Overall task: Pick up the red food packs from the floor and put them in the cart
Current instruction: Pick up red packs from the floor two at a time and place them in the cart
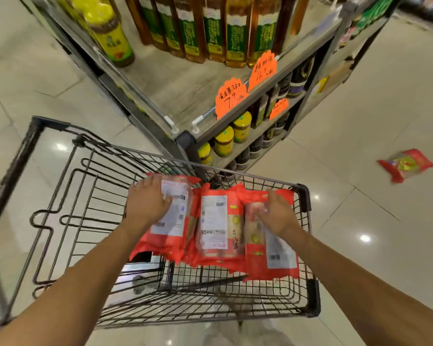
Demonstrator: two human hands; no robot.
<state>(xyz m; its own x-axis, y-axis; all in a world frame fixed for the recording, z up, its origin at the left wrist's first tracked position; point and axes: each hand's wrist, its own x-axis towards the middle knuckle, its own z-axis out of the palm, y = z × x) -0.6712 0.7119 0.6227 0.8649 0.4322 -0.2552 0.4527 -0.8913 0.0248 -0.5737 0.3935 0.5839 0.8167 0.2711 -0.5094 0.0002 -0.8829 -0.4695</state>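
Head view, big to small. Tiled floor (360,108) is all around us. The shelf unit (175,91) stands beyond both hands, its corner just past the cart's far rim. The wire cart (305,198), black-framed, sits directly under our hands.

Three red food packs lie in the basket side by side, label sides up and overlapping at the edges:
- left pack (170,221), under our left hand
- middle pack (215,226), between the hands; we can't tell if either hand touches it
- right pack (280,255), under our right hand

Left hand (149,203): fingers straight, palm flat on the left pack, nothing gripped. Right hand (276,213): fingers spread wide, laid on the upper part of the right pack. There's motion blur there, but we see no curl round it.

A fourth red pack (405,164) lies on the floor, well off to the right of our right hand and farther out, apart from the cart.

Past the hands on the shelf top is a row of amber oil bottles (235,31) with green labels, with a yellow bottle (110,28) to their left. Yellow-lidded jars (224,143) sit on the lower shelves. Orange handwritten price tags (231,97) hang at the shelf edges.
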